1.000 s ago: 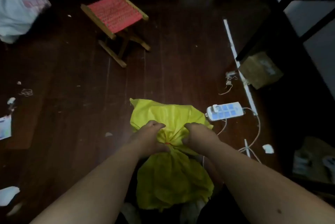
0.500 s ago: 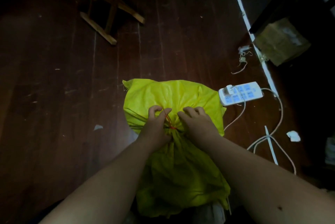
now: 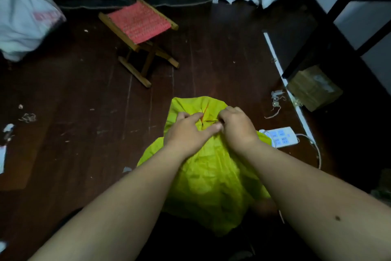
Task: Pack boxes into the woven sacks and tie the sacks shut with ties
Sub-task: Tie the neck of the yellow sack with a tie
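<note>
Item: yellow woven sack (image 3: 211,180), standing on the dark wooden floor (image 3: 84,133) directly before the person, filled out and its mouth gathered into a pleated neck. Left hand (image 3: 188,131) lay on the neck, thumb stretched across, fingers curled at a thin red tie (image 3: 203,115); right hand (image 3: 237,125) clenched on the gathered cloth and apparently the tie's other end. Status, as judged: packing of this sack done, tying under way, knot not confirmed finished. Contents hidden by the cloth; the fingertips and the knot itself were covered or too small to read. Beside the sack at right, a white power strip (image 3: 281,137), partly hidden. Farther right, a taped cardboard box (image 3: 315,88), unpacked. Beyond, a folding stool (image 3: 139,21); at far left, a white sack (image 3: 23,19), blurred and cut off.
</note>
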